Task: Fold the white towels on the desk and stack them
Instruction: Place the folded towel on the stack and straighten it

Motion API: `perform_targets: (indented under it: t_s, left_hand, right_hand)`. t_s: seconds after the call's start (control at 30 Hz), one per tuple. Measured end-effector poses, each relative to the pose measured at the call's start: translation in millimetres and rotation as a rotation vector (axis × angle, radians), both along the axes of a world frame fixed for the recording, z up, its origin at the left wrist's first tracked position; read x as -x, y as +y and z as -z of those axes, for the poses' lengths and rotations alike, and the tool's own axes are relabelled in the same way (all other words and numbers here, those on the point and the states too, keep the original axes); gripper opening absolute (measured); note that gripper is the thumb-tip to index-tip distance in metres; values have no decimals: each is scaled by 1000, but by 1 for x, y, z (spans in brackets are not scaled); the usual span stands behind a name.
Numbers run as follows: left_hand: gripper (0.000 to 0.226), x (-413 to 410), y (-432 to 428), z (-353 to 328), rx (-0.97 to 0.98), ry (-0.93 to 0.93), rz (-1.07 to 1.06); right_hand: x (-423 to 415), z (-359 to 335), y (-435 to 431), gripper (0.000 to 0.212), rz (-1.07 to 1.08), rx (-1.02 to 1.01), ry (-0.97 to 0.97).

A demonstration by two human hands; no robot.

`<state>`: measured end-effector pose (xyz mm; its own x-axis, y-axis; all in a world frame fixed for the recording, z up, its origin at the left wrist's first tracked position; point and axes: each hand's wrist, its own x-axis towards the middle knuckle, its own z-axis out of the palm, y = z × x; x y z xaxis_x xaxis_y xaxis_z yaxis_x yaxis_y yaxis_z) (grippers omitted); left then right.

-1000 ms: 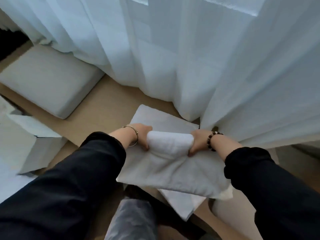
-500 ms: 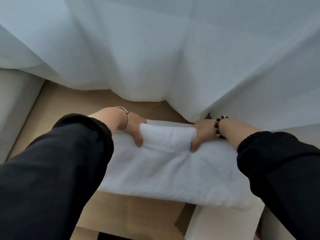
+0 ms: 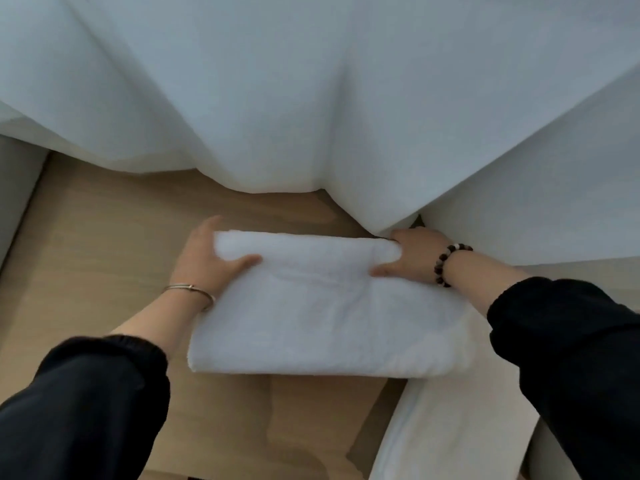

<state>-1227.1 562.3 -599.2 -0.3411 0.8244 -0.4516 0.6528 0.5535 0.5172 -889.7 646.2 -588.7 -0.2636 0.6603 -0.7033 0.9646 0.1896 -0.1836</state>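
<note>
White towel pinched at its far corners by both hands

Black left sleeve (image 3: pixel 79 410) and black right sleeve (image 3: pixel 571 358) fill the bottom corners. Second white cloth (image 3: pixel 450 427) lies at lower right, running off the bottom edge, on the light wood desk (image 3: pixel 97 244). Folded white towel (image 3: pixel 322 317) sits mid-frame over the desk, a thick flat rectangle with its long fold edge toward the person. Its right end overlaps the second white cloth. Cannot tell if the towel's near edge rests on the desk or hangs just above it.

Left hand (image 3: pixel 204 261) pinches the towel's far left corner, thumb lying on top and fingers wrapped behind the edge, mostly hidden. Thin metal bangle (image 3: pixel 190 289) on that wrist. Right hand (image 3: pixel 412 254) pinches the far right corner the same way, thumb on top and fingers curled round the end. Dark and pale bead bracelet (image 3: pixel 446 263) on that wrist.

Grey cushion (image 3: pixel 17 174) at the left edge. Sheer white curtain (image 3: pixel 311 98) hangs across the whole back, its hem reaching the desk just beyond the hands and touching the right hand.
</note>
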Motion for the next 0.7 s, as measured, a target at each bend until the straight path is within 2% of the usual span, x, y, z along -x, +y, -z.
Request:
perform_targets:
  t_s: [0.07,0.1,0.17,0.23,0.33,0.4,0.5,0.57,0.7]
  left_hand:
    - [83,-1,-22,1,39,-266,-319]
    - [74,-2,-31,2,78,-350,-407]
    - [55,0,-44,4,137,-357,-434]
    - [43,6,-48,4,170,-323,-390]
    - [37,10,-45,0,252,-365,-319]
    - [38,10,-43,-1,277,-411,-313]
    - [50,1,-39,1,267,-277,-299]
    - [57,-3,-36,-1,242,-167,-271]
    - [62,-3,-34,1,193,-164,-302]
  right_hand:
    - [-18,1,-11,77,9,-175,45]
    - [-29,0,-16,73,81,-219,86]
    - [-51,1,-25,64,359,-196,190]
    - [-64,2,-37,60,684,-70,319]
    - [-65,0,-56,66,1156,236,666]
    - [-65,-3,-66,71,1354,393,782]
    - [-69,-5,-78,65,1457,531,792]
    - [-70,-3,-82,61,1464,540,795]
    - [-68,-7,-83,62,1509,471,770]
